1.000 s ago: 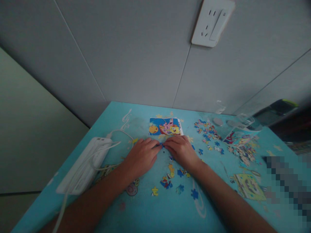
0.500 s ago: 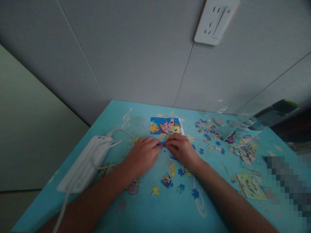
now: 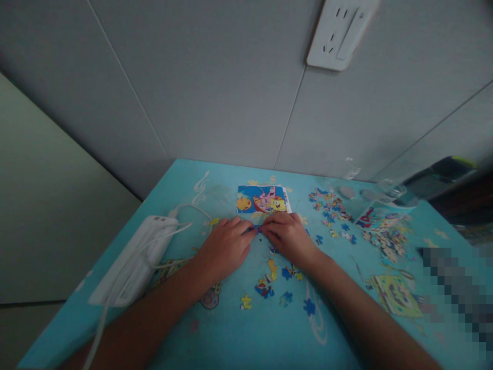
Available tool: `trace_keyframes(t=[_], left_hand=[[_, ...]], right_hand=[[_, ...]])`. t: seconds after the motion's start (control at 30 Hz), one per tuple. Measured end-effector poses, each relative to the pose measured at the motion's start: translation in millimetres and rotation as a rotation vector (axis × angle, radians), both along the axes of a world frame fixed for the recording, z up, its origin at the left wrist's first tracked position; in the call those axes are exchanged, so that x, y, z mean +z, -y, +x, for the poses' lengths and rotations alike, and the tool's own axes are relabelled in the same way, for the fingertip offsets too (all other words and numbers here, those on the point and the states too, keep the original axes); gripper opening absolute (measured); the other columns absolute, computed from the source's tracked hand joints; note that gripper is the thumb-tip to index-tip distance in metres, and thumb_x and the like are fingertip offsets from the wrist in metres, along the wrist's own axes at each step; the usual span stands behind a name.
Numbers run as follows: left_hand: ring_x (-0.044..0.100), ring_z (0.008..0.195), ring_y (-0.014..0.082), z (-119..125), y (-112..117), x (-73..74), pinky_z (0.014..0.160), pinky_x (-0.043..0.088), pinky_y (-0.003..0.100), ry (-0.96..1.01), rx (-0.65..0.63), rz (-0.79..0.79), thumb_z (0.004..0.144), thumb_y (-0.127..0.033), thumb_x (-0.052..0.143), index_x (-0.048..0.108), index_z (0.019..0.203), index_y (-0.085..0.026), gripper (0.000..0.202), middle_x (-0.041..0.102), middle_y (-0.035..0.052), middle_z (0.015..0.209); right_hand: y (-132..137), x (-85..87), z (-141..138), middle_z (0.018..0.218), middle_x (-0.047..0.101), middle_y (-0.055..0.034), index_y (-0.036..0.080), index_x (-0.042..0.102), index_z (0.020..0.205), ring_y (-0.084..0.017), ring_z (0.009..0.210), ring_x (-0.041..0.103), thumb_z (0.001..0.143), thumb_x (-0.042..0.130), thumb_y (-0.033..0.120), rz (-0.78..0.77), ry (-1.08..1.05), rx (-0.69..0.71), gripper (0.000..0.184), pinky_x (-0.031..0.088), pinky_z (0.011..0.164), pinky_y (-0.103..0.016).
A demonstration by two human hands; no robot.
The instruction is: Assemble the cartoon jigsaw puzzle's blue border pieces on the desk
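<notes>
My left hand [image 3: 227,244] and my right hand [image 3: 287,236] rest on the light blue table [image 3: 239,334], fingertips meeting over small blue puzzle pieces [image 3: 259,229]. Both hands have curled, pinched fingers pressed on those pieces. Just behind the hands lies a cartoon reference picture [image 3: 263,199]. Several loose puzzle pieces [image 3: 269,285] lie near my right wrist.
A white power strip [image 3: 133,262] with cables lies at the left. A heap of puzzle pieces [image 3: 331,210] and more pieces [image 3: 387,239] lie right, beside a clear bag [image 3: 379,203]. A wall socket [image 3: 339,31] hangs above. A cartoon print [image 3: 395,295] is on the table.
Hands stay pressed together at the same spot; only the view shifts slightly.
</notes>
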State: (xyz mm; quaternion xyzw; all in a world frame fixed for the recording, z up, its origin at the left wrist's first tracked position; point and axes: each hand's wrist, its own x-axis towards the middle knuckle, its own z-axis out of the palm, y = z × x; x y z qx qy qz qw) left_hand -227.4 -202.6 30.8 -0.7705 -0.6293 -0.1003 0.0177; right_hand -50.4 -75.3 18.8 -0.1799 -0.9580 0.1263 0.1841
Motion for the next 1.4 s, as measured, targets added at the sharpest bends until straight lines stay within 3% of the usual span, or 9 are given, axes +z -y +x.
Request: trace_keyframes(t=[0.2, 0.6, 0.93, 1.27, 1.4], left_hand=[[0.056, 0.103, 0.0264, 0.0, 0.5, 0.5, 0.086, 0.042, 0.044, -0.01, 0.003, -0.015, 0.097, -0.021, 0.052, 0.063, 0.127, -0.021, 0.031, 0.065, 0.0066, 0.119], [0.054, 0.103, 0.0256, 1.0, -1.0, -0.8, 0.088, 0.043, 0.043, 0.013, 0.01, -0.01, 0.099, -0.022, 0.049, 0.065, 0.121, -0.02, 0.028, 0.064, 0.0074, 0.115], [0.054, 0.103, 0.026, -0.3, -0.4, -1.1, 0.087, 0.044, 0.043, 0.03, 0.005, -0.006, 0.098, -0.021, 0.05, 0.065, 0.12, -0.02, 0.027, 0.062, 0.0084, 0.115], [0.055, 0.103, 0.0256, -1.0, -0.3, 0.2, 0.086, 0.045, 0.042, 0.01, 0.017, -0.013, 0.097, -0.021, 0.051, 0.065, 0.12, -0.022, 0.027, 0.061, 0.0079, 0.115], [0.055, 0.103, 0.0259, -2.1, 0.2, -0.1, 0.086, 0.045, 0.043, 0.024, 0.024, -0.003, 0.096, -0.02, 0.052, 0.067, 0.117, -0.022, 0.026, 0.061, 0.0084, 0.115]], right_hand=[[3.6, 9.6, 1.0, 0.108, 0.073, -0.0021, 0.026, 0.074, 0.098, -0.022, 0.105, 0.061, 0.098, 0.06, 0.027, 0.064, 0.075, 0.015, 0.015, 0.035, 0.091, -0.038], [4.3, 10.7, 6.4, 0.111, 0.073, -0.0029, 0.027, 0.073, 0.108, -0.023, 0.105, 0.061, 0.098, 0.058, 0.023, 0.053, 0.084, 0.038, 0.019, 0.035, 0.092, -0.041], [-3.4, -4.5, 1.0, 0.103, 0.072, -0.0029, 0.026, 0.072, 0.109, -0.021, 0.1, 0.063, 0.094, 0.061, 0.022, -0.2, -0.081, -0.04, 0.019, 0.046, 0.091, -0.04], [0.2, -7.3, -1.9, 0.099, 0.07, -0.0061, 0.025, 0.075, 0.098, -0.022, 0.097, 0.062, 0.089, 0.07, 0.028, -0.169, -0.058, -0.197, 0.011, 0.048, 0.089, -0.039], [3.0, -3.0, -4.3, 0.092, 0.071, -0.0046, 0.022, 0.072, 0.092, -0.019, 0.087, 0.064, 0.088, 0.069, 0.024, -0.253, -0.077, -0.22, 0.006, 0.049, 0.079, -0.033]])
